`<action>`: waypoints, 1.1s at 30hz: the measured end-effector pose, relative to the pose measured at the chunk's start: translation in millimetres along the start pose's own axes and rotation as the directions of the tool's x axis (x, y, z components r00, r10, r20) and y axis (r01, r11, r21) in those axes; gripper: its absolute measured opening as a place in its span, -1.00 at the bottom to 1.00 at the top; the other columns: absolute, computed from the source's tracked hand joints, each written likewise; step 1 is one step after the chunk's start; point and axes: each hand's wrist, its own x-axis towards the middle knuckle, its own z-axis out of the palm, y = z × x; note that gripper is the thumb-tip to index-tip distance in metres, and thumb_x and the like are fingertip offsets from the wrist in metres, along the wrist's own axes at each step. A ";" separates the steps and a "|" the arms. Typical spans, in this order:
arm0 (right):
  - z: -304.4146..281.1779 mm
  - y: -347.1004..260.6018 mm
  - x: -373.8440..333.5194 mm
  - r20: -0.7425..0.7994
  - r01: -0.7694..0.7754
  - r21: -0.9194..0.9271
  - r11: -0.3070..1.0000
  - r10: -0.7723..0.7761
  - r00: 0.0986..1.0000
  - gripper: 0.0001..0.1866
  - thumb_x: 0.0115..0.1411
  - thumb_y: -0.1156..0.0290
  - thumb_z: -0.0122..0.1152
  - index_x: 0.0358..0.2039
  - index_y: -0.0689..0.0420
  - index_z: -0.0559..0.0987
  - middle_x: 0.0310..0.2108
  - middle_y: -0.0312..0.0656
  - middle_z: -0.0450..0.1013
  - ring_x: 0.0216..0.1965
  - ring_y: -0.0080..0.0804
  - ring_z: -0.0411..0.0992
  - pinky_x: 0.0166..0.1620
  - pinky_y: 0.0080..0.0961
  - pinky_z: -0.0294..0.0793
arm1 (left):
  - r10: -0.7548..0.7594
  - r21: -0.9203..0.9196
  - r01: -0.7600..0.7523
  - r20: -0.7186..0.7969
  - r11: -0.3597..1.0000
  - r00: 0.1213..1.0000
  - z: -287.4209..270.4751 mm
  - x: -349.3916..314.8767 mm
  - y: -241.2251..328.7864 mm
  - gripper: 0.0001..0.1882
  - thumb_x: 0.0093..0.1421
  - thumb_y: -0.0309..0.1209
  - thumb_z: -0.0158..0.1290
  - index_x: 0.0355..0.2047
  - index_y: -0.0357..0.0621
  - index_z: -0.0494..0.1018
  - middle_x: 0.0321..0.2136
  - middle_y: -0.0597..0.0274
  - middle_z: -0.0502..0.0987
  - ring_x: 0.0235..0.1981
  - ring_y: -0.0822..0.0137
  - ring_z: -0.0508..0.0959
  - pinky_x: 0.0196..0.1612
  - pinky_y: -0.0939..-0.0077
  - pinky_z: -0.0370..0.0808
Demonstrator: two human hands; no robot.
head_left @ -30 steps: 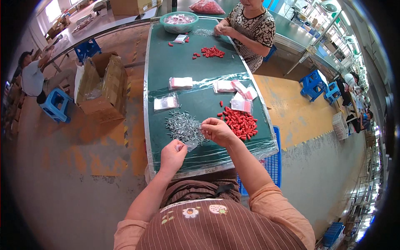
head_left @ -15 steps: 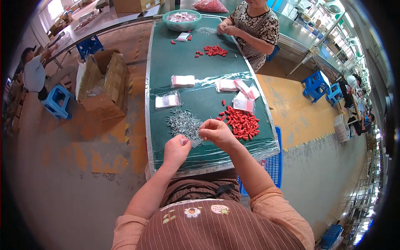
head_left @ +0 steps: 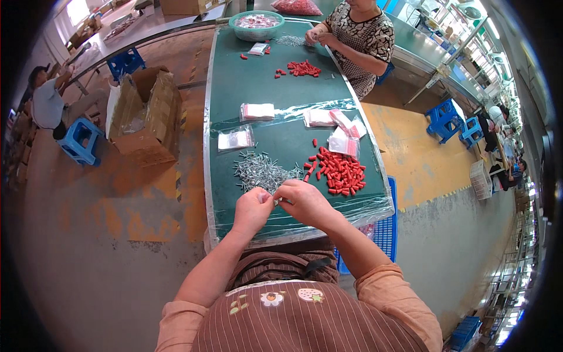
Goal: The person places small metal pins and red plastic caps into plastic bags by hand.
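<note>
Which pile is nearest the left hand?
The near grey pile, just beyond the left hand. The near red pile lies farther right; the far grey pile and far red pile lie well beyond.

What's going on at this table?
A person's left hand and right hand are close together over the near end of the green table; anything between their fingertips is too small to make out. Silvery screws lie heaped just beyond, red plugs to the right, and small plastic bags farther up. A co-worker sits at the far right side.
</note>
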 end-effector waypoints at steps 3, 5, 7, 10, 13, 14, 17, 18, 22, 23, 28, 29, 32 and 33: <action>-10.9 0.4 0.6 -0.072 -0.049 0.079 0.996 0.055 0.996 -0.88 0.03 0.50 0.12 -0.38 0.16 0.56 -0.37 -0.10 0.45 -0.24 -0.09 0.44 -0.17 -0.30 0.43 | -0.029 -0.033 0.030 0.010 0.999 1.000 -3.5 -0.1 2.0 -0.87 0.03 -0.39 0.14 -0.51 -0.20 0.49 -0.61 0.31 0.54 -0.58 0.53 0.45 -0.46 0.55 0.39; -16.3 21.8 2.5 -0.113 -0.140 0.033 0.990 0.143 0.983 -0.83 0.02 0.51 0.11 -0.32 0.14 0.57 -0.30 -0.08 0.46 -0.19 -0.10 0.43 -0.14 -0.30 0.42 | -0.057 -0.043 0.057 0.015 0.997 0.998 -5.0 0.7 2.3 -0.88 0.03 -0.40 0.13 -0.52 -0.20 0.50 -0.62 0.33 0.53 -0.59 0.54 0.43 -0.47 0.58 0.37; -18.9 47.4 9.3 -0.162 -0.186 -0.129 0.974 0.164 0.973 -0.80 0.01 0.50 0.11 -0.30 0.13 0.57 -0.25 -0.08 0.45 -0.16 -0.09 0.42 -0.10 -0.27 0.41 | -0.087 -0.099 0.090 0.027 0.991 0.996 -6.3 4.8 -6.8 -0.89 0.02 -0.41 0.09 -0.52 -0.21 0.49 -0.62 0.30 0.54 -0.60 0.50 0.45 -0.48 0.55 0.38; -11.0 84.8 8.3 -0.129 -0.208 -0.364 0.908 0.171 0.977 -0.81 0.01 0.49 0.12 -0.31 0.12 0.55 -0.20 -0.09 0.44 -0.14 -0.07 0.41 -0.06 -0.25 0.41 | -0.189 -0.264 0.209 0.101 0.941 0.977 -9.8 13.9 -18.0 -0.92 0.05 -0.43 0.06 -0.50 -0.18 0.44 -0.62 0.29 0.51 -0.67 0.54 0.36 -0.60 0.59 0.27; 2.5 111.1 1.2 -0.116 -0.233 -0.375 0.897 0.204 0.972 -0.83 0.01 0.46 0.14 -0.33 0.12 0.53 -0.18 -0.07 0.42 -0.12 -0.06 0.40 -0.06 -0.24 0.41 | -0.298 -0.425 0.366 0.220 0.828 0.929 -18.4 16.0 -15.3 -0.90 0.09 -0.45 0.08 -0.47 -0.14 0.37 -0.62 0.32 0.44 -0.76 0.63 0.21 -0.73 0.68 0.10; 3.3 113.8 0.3 -0.114 -0.232 -0.373 0.898 0.204 0.972 -0.83 0.01 0.46 0.14 -0.33 0.12 0.53 -0.18 -0.07 0.42 -0.12 -0.06 0.40 -0.06 -0.24 0.41 | -0.338 -0.479 0.433 0.275 0.764 0.900 -20.8 15.1 -14.4 -0.89 0.10 -0.46 0.07 -0.47 -0.13 0.34 -0.62 0.33 0.41 -0.78 0.65 0.16 -0.76 0.70 0.04; 4.1 116.2 -0.7 -0.140 -0.228 -0.428 0.875 0.184 0.973 -0.85 0.02 0.50 0.11 -0.34 0.13 0.51 -0.33 -0.07 0.40 -0.19 -0.11 0.43 -0.14 -0.24 0.44 | -0.363 -0.486 0.457 0.278 0.745 0.889 -22.2 16.0 -14.3 -0.90 0.09 -0.48 0.06 -0.47 -0.13 0.35 -0.64 0.35 0.39 -0.78 0.64 0.16 -0.76 0.69 0.04; 5.8 115.1 -0.2 -0.135 -0.256 -0.411 0.875 0.219 0.966 -0.87 0.02 0.49 0.11 -0.36 0.13 0.50 -0.34 -0.06 0.40 -0.22 -0.09 0.43 -0.16 -0.22 0.44 | -0.362 -0.483 0.457 0.281 0.747 0.889 -23.0 15.2 -14.5 -0.90 0.09 -0.48 0.06 -0.47 -0.13 0.35 -0.64 0.35 0.39 -0.78 0.64 0.16 -0.76 0.69 0.04; 3.6 112.5 3.0 -0.094 -0.315 -0.396 0.862 0.304 0.948 -0.81 0.03 0.33 0.18 -0.36 0.16 0.50 -0.27 -0.01 0.44 -0.16 -0.02 0.43 -0.16 -0.16 0.46 | -0.363 -0.463 0.444 0.258 0.767 0.895 -19.0 12.2 -18.6 -0.92 0.08 -0.49 0.04 -0.49 -0.14 0.35 -0.64 0.35 0.40 -0.78 0.64 0.17 -0.76 0.70 0.06; -0.1 109.0 2.4 -0.096 -0.315 -0.396 0.862 0.303 0.948 -0.81 0.03 0.33 0.18 -0.36 0.16 0.50 -0.27 -0.01 0.44 -0.16 -0.02 0.43 -0.16 -0.16 0.46 | -0.362 -0.455 0.432 0.236 0.779 0.902 -18.1 12.4 -21.2 -0.93 0.08 -0.49 0.04 -0.49 -0.15 0.36 -0.64 0.34 0.41 -0.78 0.63 0.18 -0.76 0.69 0.08; -8.8 102.7 -4.5 -0.151 -0.273 -0.218 0.937 0.244 0.958 -0.83 0.03 0.37 0.15 -0.37 0.15 0.50 -0.33 -0.01 0.42 -0.24 -0.02 0.43 -0.19 -0.16 0.44 | -0.255 -0.310 0.286 0.140 0.906 0.957 -7.2 14.3 -27.9 -0.93 0.09 -0.46 0.04 -0.47 -0.18 0.39 -0.61 0.30 0.46 -0.77 0.61 0.22 -0.76 0.67 0.12; -4.3 105.8 -6.4 -0.149 -0.242 -0.203 0.949 0.214 0.965 -0.84 0.02 0.38 0.15 -0.37 0.16 0.50 -0.34 -0.01 0.42 -0.25 -0.02 0.43 -0.20 -0.16 0.43 | -0.233 -0.293 0.263 0.135 0.919 0.963 -5.9 14.8 -26.6 -0.93 0.09 -0.46 0.04 -0.46 -0.18 0.40 -0.60 0.28 0.48 -0.76 0.61 0.24 -0.76 0.66 0.14; 12.0 116.3 -8.5 -0.131 -0.143 -0.230 0.963 0.115 0.985 -0.91 0.05 0.45 0.06 -0.42 0.18 0.47 -0.36 0.00 0.41 -0.31 0.00 0.44 -0.24 -0.16 0.45 | -0.230 -0.315 0.268 0.155 0.910 0.961 -5.1 11.5 -19.9 -0.92 0.09 -0.45 0.04 -0.47 -0.18 0.40 -0.60 0.29 0.47 -0.76 0.61 0.24 -0.75 0.66 0.16; 15.4 120.8 -9.9 -0.078 -0.131 -0.282 0.950 0.113 0.990 -0.93 0.05 0.48 0.03 -0.44 0.18 0.46 -0.36 0.00 0.41 -0.32 0.01 0.45 -0.26 -0.16 0.45 | -0.230 -0.314 0.270 0.157 0.910 0.960 -3.4 11.9 -19.9 -0.92 0.09 -0.45 0.04 -0.47 -0.18 0.40 -0.60 0.29 0.47 -0.76 0.61 0.24 -0.75 0.66 0.16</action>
